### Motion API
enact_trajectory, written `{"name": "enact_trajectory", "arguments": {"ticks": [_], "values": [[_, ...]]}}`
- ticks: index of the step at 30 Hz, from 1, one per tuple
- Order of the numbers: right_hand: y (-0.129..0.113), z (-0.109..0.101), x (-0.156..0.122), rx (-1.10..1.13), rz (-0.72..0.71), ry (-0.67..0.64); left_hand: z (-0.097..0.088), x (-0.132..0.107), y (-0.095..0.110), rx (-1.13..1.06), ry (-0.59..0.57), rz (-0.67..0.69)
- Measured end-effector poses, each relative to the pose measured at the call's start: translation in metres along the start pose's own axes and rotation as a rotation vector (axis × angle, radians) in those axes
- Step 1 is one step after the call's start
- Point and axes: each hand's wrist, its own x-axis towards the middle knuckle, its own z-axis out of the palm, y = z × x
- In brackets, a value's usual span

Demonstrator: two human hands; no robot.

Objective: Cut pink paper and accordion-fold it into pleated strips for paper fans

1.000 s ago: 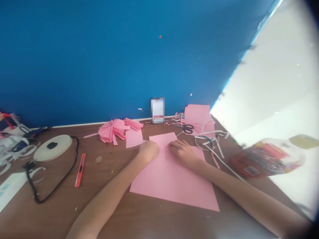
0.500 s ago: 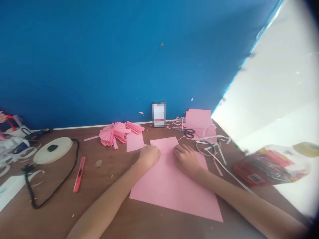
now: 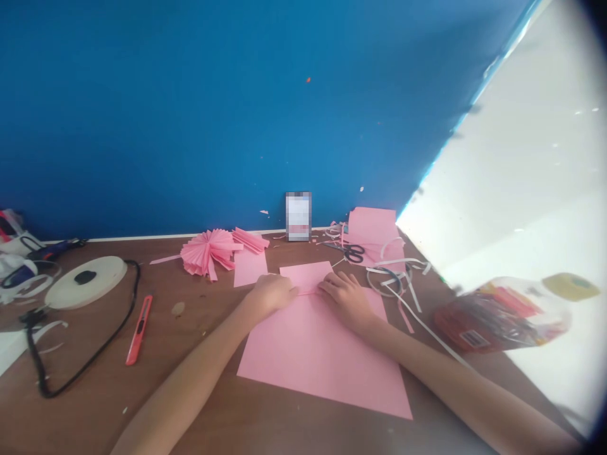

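Note:
A large pink sheet of paper point(image 3: 322, 360) lies in front of me on the brown table. Across its far part runs a narrow raised ridge, with a paler pink piece point(image 3: 306, 273) showing beyond it; whether that piece belongs to the same sheet I cannot tell. My left hand point(image 3: 275, 292) is closed, its curled fingers at the left end of the ridge. At the right end, my right hand point(image 3: 346, 300) has its fingers bent over the paper, thumb hidden, gripping the ridge. The two hands are a short gap apart.
On the left are a red box cutter point(image 3: 139, 330), a white round reel point(image 3: 86, 282) and a black cord point(image 3: 95, 359). Behind stand a pleated pink paper fan point(image 3: 206, 251) and a phone point(image 3: 298, 217). Scissors point(image 3: 351, 253), white strips point(image 3: 415, 296) and a plastic packet point(image 3: 493, 316) are on the right.
My fingers have drawn closer together along the paper, and a ridge now shows between them. The whole view has shifted slightly, so things appear a little further left.

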Motion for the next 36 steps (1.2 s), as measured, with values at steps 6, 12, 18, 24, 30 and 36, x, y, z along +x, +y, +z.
{"name": "enact_trajectory", "arguments": {"ticks": [6,12,18,24,30,36], "values": [[0.0,0.001,-0.001,-0.036,0.042,0.026,-0.024,-0.014,-0.012,-0.058,-0.08,0.058],[0.004,0.002,-0.002,0.095,0.133,0.168,-0.036,-0.022,-0.016,-0.254,-0.108,0.147],[0.003,-0.002,-0.005,0.174,0.015,0.303,0.009,0.008,0.017,-0.901,-0.239,0.355],[0.0,-0.001,-0.002,0.267,-0.074,0.317,0.031,0.018,0.035,-1.074,0.135,0.272],[-0.003,-0.001,-0.002,0.316,-0.23,0.241,0.037,0.026,0.027,-0.841,0.441,0.236],[-0.001,-0.003,-0.004,0.297,-0.246,0.214,0.042,0.028,0.021,-0.568,0.907,0.224]]}}
